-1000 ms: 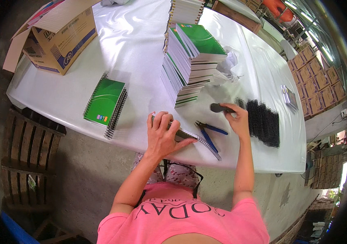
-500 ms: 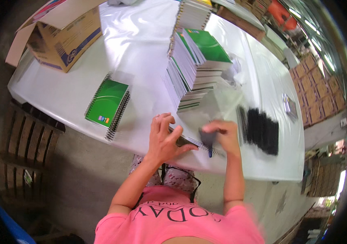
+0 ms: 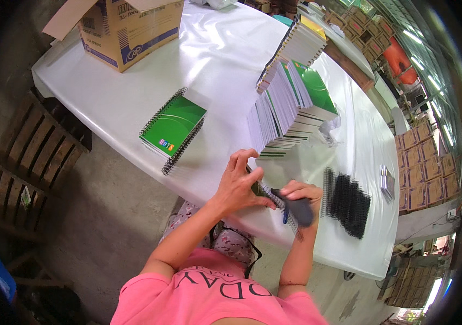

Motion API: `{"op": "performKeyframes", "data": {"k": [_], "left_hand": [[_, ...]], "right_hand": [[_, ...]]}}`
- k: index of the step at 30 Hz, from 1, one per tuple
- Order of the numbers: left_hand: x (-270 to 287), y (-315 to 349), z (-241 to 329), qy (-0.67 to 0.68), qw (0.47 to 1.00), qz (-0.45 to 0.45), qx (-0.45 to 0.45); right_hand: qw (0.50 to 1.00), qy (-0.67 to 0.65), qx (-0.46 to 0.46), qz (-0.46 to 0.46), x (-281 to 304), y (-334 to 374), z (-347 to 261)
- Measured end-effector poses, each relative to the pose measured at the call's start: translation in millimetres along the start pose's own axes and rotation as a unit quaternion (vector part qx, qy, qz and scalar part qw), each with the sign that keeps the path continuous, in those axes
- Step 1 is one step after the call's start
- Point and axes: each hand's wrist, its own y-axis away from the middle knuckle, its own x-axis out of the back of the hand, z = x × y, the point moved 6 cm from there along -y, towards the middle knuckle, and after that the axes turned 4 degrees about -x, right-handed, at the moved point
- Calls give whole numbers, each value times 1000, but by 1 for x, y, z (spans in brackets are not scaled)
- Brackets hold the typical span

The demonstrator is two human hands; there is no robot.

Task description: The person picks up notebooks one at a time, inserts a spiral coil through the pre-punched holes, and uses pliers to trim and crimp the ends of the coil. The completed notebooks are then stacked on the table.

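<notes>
My left hand [image 3: 240, 181] is closed, thumb and fingers spread around a small notebook [image 3: 256, 187] held edge-on at the table's near edge; most of it is hidden by the hand. A spiral coil [image 3: 297, 232] runs along the notebook's edge and sticks out past its lower end. Close by on the right, my right hand [image 3: 302, 190] grips a dark grey, rounded hand tool [image 3: 299, 211], smeared by motion. A small blue piece [image 3: 285, 215] shows beside the tool; I cannot tell what it belongs to.
Green spiral notebooks [image 3: 178, 120] lie stacked on the left. Beyond my hands stand piled green-covered pads [image 3: 290, 116] and taller wire-bound books [image 3: 298, 46]. Black spiral coils [image 3: 350, 205] lie on the right, near a silvery packet [image 3: 387, 183]. A cardboard box [image 3: 133, 35] sits far left.
The view has turned, so the table's things sit further right in it. The grey tool has moved down along the coil, nearer me, in my right hand. My left hand keeps its hold.
</notes>
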Motion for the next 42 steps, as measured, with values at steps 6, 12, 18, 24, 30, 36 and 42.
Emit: {"op": "performKeyframes", "data": {"k": [6, 12, 18, 24, 30, 36, 42], "left_hand": [[-6, 5, -11, 104, 994, -16, 41], [-6, 11, -14, 12, 998, 21, 65], [-7, 9, -7, -36, 997, 38, 63], [-13, 9, -13, -11, 997, -8, 71], [-3, 10, -23, 77, 991, -64, 90], [1, 7, -24, 164, 979, -97, 75], [1, 8, -28, 198, 969, -125, 72]], "right_hand": [[955, -245, 154, -59, -7, 4, -14], [987, -41, 16, 155, 33, 19, -19], [925, 191, 113, 308, -6, 56, -51], [888, 307, 169, 296, -55, 71, 2], [961, -164, 18, 221, 1, 112, 3], [970, -217, 71, 89, 35, 39, -20], [999, -11, -34, -34, -4, 7, 12]]}}
